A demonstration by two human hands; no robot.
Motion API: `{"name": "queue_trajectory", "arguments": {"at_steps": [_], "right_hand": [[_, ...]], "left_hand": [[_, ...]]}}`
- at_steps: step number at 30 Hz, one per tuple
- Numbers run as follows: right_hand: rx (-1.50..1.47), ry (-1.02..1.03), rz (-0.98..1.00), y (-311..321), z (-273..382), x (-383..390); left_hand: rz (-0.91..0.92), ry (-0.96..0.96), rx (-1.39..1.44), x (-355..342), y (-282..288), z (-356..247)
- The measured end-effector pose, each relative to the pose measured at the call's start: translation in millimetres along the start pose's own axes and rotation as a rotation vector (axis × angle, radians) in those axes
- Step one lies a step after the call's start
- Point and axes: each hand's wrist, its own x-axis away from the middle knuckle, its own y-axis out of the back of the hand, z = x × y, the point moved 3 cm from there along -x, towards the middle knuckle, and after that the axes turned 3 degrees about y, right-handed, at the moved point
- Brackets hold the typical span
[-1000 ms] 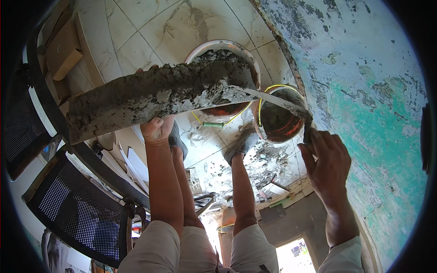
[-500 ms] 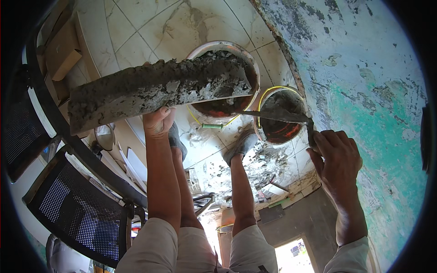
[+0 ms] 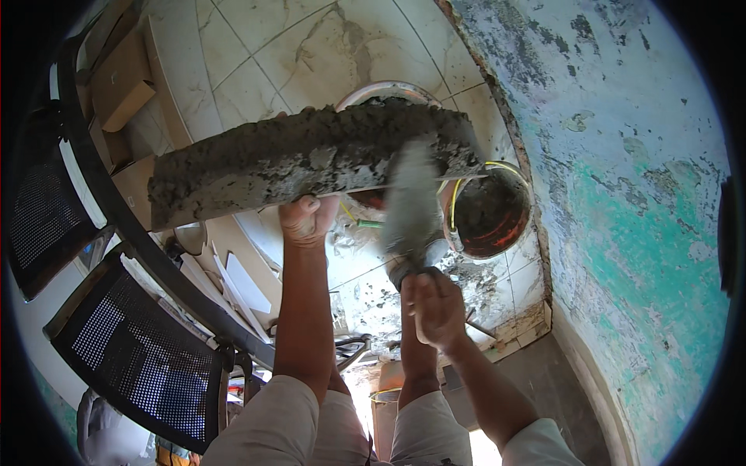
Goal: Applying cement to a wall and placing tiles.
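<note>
My left hand (image 3: 305, 217) is clamping the long board (image 3: 186, 213) at its near edge, about mid-length, with most of my fingers hiding beneath. Grey mortar (image 3: 272, 147) is lying along the board above and to both sides of that grip, thickest toward the far edge. I am judging the load heavy: the board is looking stiff, while the mortar is looking soft, wet and liable to slide if I tilt it. Holding under the middle is seeming best for balance; the smeared ends are probably slippery.

My right hand (image 3: 437, 311) is closing around the trowel (image 3: 412, 198) at its handle end, the blurred blade pointing away from my knuckles and overlapping the board; I cannot tell whether they are touching. The larger bucket (image 3: 388, 85) is sitting beyond the board, and the smaller bucket (image 3: 513, 237) is standing beyond my right grip, toward the right.
</note>
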Motion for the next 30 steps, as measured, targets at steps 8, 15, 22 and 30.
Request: {"name": "queue_trajectory", "arguments": {"at_steps": [8, 15, 22, 30], "right_hand": [[0.303, -0.077, 0.283, 23.1, 30.3, 40.1], [0.966, 0.44, 0.112, 113.4, 159.2, 66.0], [1.313, 0.567, 0.243, 75.6, 235.3, 59.2], [1.079, 0.43, 0.255, 85.1, 219.5, 17.4]], "left_hand": [[0.021, 0.062, -0.149, 11.4, 36.5, -13.5], [0.197, 0.066, -0.107, 32.1, -39.9, -34.8], [0.423, 0.509, 0.173, 107.3, -49.7, -44.6], [0.306, 0.831, 0.552, 153.4, -93.6, -30.6]]}}
